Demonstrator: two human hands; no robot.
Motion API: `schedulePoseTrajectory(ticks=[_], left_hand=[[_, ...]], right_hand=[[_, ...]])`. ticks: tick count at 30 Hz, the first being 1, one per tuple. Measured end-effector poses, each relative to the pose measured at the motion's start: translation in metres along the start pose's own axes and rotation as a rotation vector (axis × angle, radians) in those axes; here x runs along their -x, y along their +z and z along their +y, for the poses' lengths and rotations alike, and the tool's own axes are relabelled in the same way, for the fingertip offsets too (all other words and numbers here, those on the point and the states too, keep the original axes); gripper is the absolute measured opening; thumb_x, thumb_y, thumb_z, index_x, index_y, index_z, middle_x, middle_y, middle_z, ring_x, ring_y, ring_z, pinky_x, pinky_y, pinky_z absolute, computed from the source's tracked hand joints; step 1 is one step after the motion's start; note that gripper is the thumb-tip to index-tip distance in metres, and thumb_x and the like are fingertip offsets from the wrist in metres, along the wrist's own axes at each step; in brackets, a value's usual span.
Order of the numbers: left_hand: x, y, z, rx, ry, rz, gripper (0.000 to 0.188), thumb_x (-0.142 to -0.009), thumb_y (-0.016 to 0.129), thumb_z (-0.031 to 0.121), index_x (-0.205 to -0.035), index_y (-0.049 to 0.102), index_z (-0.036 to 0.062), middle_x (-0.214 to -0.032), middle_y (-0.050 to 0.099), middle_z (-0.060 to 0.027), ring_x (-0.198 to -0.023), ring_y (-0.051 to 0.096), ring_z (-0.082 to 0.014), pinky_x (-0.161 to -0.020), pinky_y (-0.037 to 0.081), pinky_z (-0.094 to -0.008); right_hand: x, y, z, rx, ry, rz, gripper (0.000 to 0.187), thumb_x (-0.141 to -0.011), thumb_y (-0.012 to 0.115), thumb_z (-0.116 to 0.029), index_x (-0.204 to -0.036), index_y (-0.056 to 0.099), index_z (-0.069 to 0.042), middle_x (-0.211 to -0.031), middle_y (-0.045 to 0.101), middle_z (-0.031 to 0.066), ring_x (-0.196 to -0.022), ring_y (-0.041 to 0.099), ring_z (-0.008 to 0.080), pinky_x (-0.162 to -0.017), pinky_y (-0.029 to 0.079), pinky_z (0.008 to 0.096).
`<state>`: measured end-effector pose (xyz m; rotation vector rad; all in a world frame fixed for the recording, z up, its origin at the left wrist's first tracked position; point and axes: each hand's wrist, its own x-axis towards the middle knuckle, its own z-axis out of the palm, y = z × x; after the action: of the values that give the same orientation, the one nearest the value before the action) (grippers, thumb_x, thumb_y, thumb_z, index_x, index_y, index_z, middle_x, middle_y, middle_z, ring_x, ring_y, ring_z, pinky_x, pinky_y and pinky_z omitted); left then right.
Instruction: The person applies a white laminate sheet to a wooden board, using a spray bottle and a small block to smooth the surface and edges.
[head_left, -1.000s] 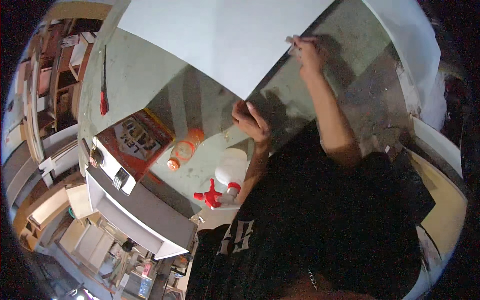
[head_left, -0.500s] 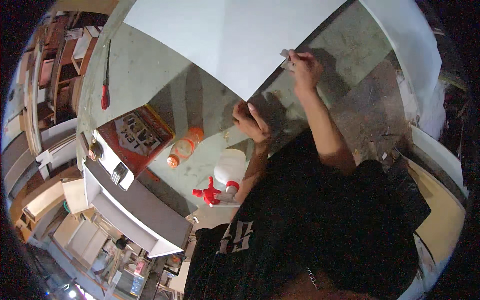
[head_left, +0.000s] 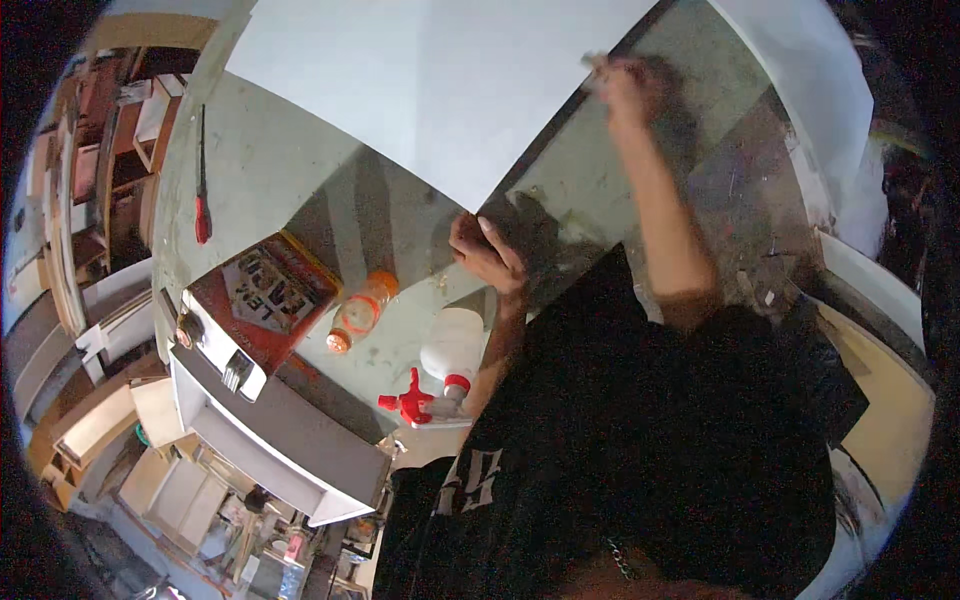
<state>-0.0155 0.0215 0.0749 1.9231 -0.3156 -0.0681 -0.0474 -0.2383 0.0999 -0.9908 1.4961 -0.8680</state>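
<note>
A large white panel [head_left: 430, 90] lies over the workbench with one corner pointing toward me. My left hand [head_left: 488, 252] is at that corner, fingers curled and thumb against its tip. Farther up along the panel's right edge, my right hand [head_left: 628, 88] pinches a small greyish folded piece [head_left: 596, 66], possibly cloth or sandpaper, against the edge; motion blurs the hand. Near my left forearm lies a white spray bottle [head_left: 450, 345] with a red trigger head.
Left on the greenish bench [head_left: 270, 150] are a red rectangular can [head_left: 265, 300], a clear bottle with orange ends [head_left: 362, 312] and a red-handled screwdriver [head_left: 202, 215]. A grey-white board piece [head_left: 290, 440] stands at the bench's near left. Another white sheet [head_left: 815, 90] curves along the right.
My right hand has slid farther up along the panel's edge, away from me, with the greyish piece. My left hand stays at the corner. The whole view has shifted slightly.
</note>
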Motion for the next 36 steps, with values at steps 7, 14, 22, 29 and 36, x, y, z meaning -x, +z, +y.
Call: schedulePoseTrajectory(ticks=[7,14,22,29,36], left_hand=[[-0.002,-0.005,-0.003,-0.035,0.025,0.000,0.033,-0.101,0.050,0.020,-0.119,0.046,-0.0074,-0.110,0.059,-0.0227,-0.099,0.057,-0.0293,-0.090,0.043,-0.0399],[-0.002,-0.001,-0.004,-0.031,0.055,0.024,0.030,-0.100,0.051,0.017,-0.118,0.047,-0.0069,-0.105,0.059,-0.0219,-0.092,0.056,-0.0277,-0.086,0.044,-0.0399],[-0.004,0.000,0.005,-0.008,0.043,-0.034,0.028,-0.099,0.051,0.015,-0.118,0.046,-0.0053,-0.098,0.060,-0.0179,-0.088,0.055,-0.0266,-0.085,0.041,-0.0413],[-0.003,0.000,0.008,-0.114,-0.004,-0.027,0.030,-0.100,0.051,0.019,-0.117,0.047,-0.0050,-0.098,0.063,-0.0184,-0.090,0.057,-0.0281,-0.089,0.038,-0.0436],[-0.004,0.000,-0.002,-0.005,0.040,-0.016,0.030,-0.100,0.050,0.017,-0.118,0.047,-0.0059,-0.100,0.063,-0.0191,-0.092,0.057,-0.0287,-0.091,0.039,-0.0436]], right_hand=[[0.024,0.011,0.001,-0.137,0.057,0.033,0.005,-0.080,0.070,-0.007,-0.079,0.065,-0.008,-0.089,0.070,0.0067,-0.080,0.065,0.0168,-0.061,0.049,0.0329],[0.000,0.002,-0.001,-0.185,0.031,0.004,0.015,-0.078,0.076,-0.010,-0.076,0.061,-0.009,-0.073,0.061,0.0026,-0.062,0.056,0.0145,-0.052,0.046,0.0314],[-0.008,-0.012,0.007,-0.045,0.031,-0.047,0.015,-0.082,0.072,-0.017,-0.091,0.064,-0.008,-0.097,0.069,0.0046,-0.090,0.061,0.0183,-0.071,0.048,0.0372],[-0.039,-0.017,-0.006,-0.068,0.002,-0.016,0.018,-0.078,0.077,-0.011,-0.084,0.060,-0.009,-0.091,0.068,0.0055,-0.080,0.063,0.0160,-0.060,0.048,0.0328],[0.016,-0.003,0.009,-0.128,0.068,-0.037,0.014,-0.084,0.068,-0.003,-0.080,0.056,-0.011,-0.086,0.066,0.0053,-0.072,0.060,0.0127,-0.047,0.042,0.0270]])
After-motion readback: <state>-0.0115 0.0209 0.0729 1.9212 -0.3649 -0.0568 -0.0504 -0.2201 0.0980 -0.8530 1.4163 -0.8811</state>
